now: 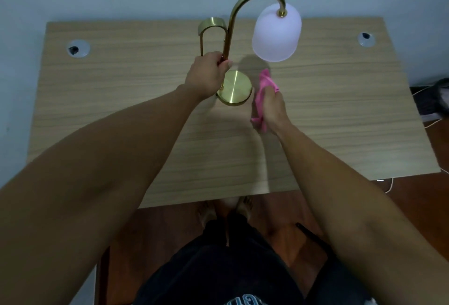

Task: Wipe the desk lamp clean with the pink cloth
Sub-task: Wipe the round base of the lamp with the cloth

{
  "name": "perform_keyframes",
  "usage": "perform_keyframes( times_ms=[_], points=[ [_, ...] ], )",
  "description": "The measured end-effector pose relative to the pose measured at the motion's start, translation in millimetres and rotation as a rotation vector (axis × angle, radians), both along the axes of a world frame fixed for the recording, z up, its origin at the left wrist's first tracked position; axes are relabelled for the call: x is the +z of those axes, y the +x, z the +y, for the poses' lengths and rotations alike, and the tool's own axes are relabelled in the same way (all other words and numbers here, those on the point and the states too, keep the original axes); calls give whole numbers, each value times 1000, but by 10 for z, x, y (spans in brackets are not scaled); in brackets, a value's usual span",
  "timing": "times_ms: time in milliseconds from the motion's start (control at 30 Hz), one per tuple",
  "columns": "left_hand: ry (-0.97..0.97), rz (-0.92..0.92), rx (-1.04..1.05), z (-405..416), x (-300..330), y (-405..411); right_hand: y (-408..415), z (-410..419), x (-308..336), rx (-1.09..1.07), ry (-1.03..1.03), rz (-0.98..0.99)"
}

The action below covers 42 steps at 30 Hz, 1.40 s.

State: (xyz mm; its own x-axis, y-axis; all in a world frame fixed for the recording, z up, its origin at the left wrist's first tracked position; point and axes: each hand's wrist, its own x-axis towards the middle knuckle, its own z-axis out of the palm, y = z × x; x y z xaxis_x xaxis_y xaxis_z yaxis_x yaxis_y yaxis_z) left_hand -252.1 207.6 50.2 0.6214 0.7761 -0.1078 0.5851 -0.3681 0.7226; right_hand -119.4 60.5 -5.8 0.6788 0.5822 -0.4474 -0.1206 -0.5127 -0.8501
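A brass desk lamp [237,88] stands in the middle of the wooden desk [340,115], its curved stem arching up to a white frosted shade [277,33] at the upper right. My left hand [209,73] is closed around the lower stem, just above the round brass base. My right hand [273,107] holds the bunched pink cloth [263,85] just right of the base, close to its edge; whether the cloth touches the base is unclear.
Two round cable grommets sit in the desk's far corners, one at the left [77,48] and one at the right [365,39]. A blue wall backs the desk. Cables and a dark object [435,100] lie on the floor at right.
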Motion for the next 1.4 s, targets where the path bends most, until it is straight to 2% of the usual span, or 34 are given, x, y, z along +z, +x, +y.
perform_keyframes(
  times_ms=[67,200,400,500,600,700,800,933,1033,1133,1200,1300,1400],
  points=[
    [-25,20,-5,-25,-11,-66,12,-45,154,-103,80,224],
    [-129,45,87,-160,-55,-233,28,-243,245,-225,173,451],
    [-284,64,109,-417,-130,-287,96,-444,376,-210,86,596],
    [-357,48,116,-538,-105,-191,189,-446,438,-132,57,565],
    [-290,12,216,-549,-57,-112,251,-410,489,-139,61,542],
    [-230,-54,289,-491,30,-68,330,-345,478,-151,31,409],
    [-217,-150,287,-373,100,4,397,-219,468,-173,70,283],
    [-55,-177,196,-185,136,77,359,30,406,-111,26,118],
    [-49,-159,147,-108,104,84,285,235,-98,14,-31,107],
    [-14,-145,112,-74,66,73,-73,287,-383,54,-9,25],
    [-7,-143,107,-40,50,69,-438,214,-184,53,11,-14],
    [-9,-147,114,5,23,76,-836,215,-67,-3,-38,-61],
    [-5,-137,100,0,45,82,-1070,320,-42,93,-198,-134]
  ],
)
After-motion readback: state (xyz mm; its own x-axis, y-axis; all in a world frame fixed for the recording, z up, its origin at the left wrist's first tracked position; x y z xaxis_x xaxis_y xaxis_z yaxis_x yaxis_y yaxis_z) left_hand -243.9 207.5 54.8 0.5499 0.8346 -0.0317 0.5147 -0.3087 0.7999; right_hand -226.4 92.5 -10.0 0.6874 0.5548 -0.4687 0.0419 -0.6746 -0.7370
